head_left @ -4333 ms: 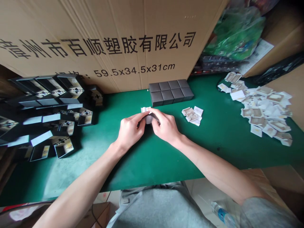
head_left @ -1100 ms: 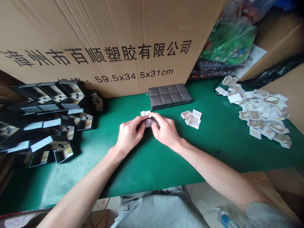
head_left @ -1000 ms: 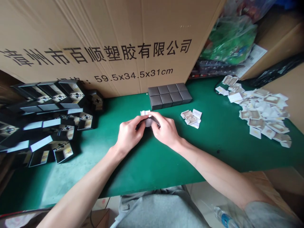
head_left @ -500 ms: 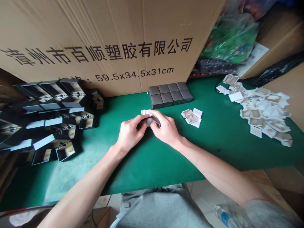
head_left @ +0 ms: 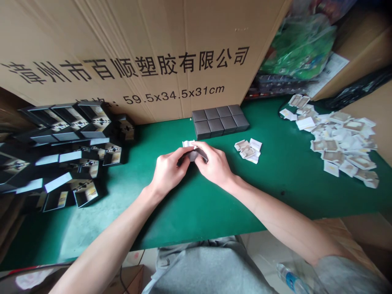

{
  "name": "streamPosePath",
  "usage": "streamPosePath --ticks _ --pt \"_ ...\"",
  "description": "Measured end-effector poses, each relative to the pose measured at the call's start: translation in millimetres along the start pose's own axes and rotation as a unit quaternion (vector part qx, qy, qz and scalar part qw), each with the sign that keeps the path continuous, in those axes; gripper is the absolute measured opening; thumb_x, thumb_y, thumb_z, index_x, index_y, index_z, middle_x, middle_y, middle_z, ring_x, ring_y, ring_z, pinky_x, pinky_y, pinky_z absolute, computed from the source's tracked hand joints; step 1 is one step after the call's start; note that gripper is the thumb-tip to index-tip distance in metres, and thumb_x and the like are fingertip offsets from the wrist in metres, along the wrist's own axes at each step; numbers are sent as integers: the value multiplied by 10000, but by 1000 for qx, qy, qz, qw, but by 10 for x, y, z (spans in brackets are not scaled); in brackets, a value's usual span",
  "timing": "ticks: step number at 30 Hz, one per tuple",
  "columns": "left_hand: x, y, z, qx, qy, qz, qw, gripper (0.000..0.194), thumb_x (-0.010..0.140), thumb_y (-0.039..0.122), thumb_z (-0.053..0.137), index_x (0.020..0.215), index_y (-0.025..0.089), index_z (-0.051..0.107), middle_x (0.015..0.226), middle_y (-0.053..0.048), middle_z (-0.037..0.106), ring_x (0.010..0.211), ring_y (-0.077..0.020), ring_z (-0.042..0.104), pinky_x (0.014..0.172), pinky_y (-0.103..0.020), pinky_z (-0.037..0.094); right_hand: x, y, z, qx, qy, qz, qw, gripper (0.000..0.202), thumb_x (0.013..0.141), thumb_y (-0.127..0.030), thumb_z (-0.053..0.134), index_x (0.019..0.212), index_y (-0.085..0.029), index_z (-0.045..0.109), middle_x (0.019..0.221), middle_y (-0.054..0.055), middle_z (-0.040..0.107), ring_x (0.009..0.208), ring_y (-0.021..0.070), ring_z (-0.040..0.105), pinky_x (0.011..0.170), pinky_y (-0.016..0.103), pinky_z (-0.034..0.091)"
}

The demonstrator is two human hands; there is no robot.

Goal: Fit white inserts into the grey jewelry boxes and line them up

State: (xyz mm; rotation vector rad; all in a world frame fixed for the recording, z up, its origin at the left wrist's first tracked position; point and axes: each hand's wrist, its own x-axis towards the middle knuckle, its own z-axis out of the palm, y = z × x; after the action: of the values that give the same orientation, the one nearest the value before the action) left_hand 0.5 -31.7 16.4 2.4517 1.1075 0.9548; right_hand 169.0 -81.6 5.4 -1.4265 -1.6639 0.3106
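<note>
Between my hands, over the middle of the green table, is a small dark grey box (head_left: 202, 154), mostly hidden by my fingers. My left hand (head_left: 171, 167) is curled round its left side, and my right hand (head_left: 213, 163) grips the right side. A white insert piece (head_left: 188, 143) pokes up beyond the fingertips at the far side; whether it sits inside the box I cannot tell. Just behind my hands stands a block of closed dark grey boxes (head_left: 220, 121) in two rows. A few loose white inserts (head_left: 248, 150) lie to the right of my right hand.
Open black boxes (head_left: 76, 159) are stacked on the left of the green table (head_left: 196, 216). A heap of white inserts (head_left: 344, 141) spreads over the right side. A big cardboard carton (head_left: 137, 36) walls off the back. A plastic bottle (head_left: 290, 277) is below the front edge.
</note>
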Motion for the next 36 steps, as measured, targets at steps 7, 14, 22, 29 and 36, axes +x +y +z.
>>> streamPosePath --ticks 7,14,22,29,36 --pt "5 -8 -2 -17 -11 0 1000 295 859 154 618 1123 232 723 813 23 768 561 -76 628 601 -157 488 1 29 29 -2 -17 -9 1000 506 828 -53 505 1286 -259 567 1296 24 692 1160 204 683 1010 344 573" --pt "12 -25 6 -35 -41 21 998 396 844 69 586 1196 221 683 1048 -11 778 851 -120 730 822 -184 549 12 53 34 -1 -19 -28 999 531 814 -8 476 1289 -221 583 1272 61 686 1168 211 662 1030 360 556" --pt "-4 -19 13 -30 -32 7 999 428 837 51 576 1208 230 693 1025 5 788 833 -118 744 801 -175 564 10 64 42 24 -23 -21 999 540 826 2 469 1300 -230 581 1287 51 685 1182 214 658 1043 369 546" --pt "8 -6 14 -31 -32 -4 999 406 852 89 587 1217 232 691 1046 -4 787 844 -126 744 816 -191 571 11 70 50 4 -17 -21 1000 511 833 -19 484 1294 -217 582 1263 66 688 1149 219 671 1008 373 570" --pt "-8 -46 35 -35 -30 16 999 435 869 92 555 1261 245 668 1130 -18 764 952 -149 734 892 -233 574 8 80 55 7 -17 -23 1000 565 836 1 482 1352 -218 548 1314 72 664 1209 220 646 1072 391 545"
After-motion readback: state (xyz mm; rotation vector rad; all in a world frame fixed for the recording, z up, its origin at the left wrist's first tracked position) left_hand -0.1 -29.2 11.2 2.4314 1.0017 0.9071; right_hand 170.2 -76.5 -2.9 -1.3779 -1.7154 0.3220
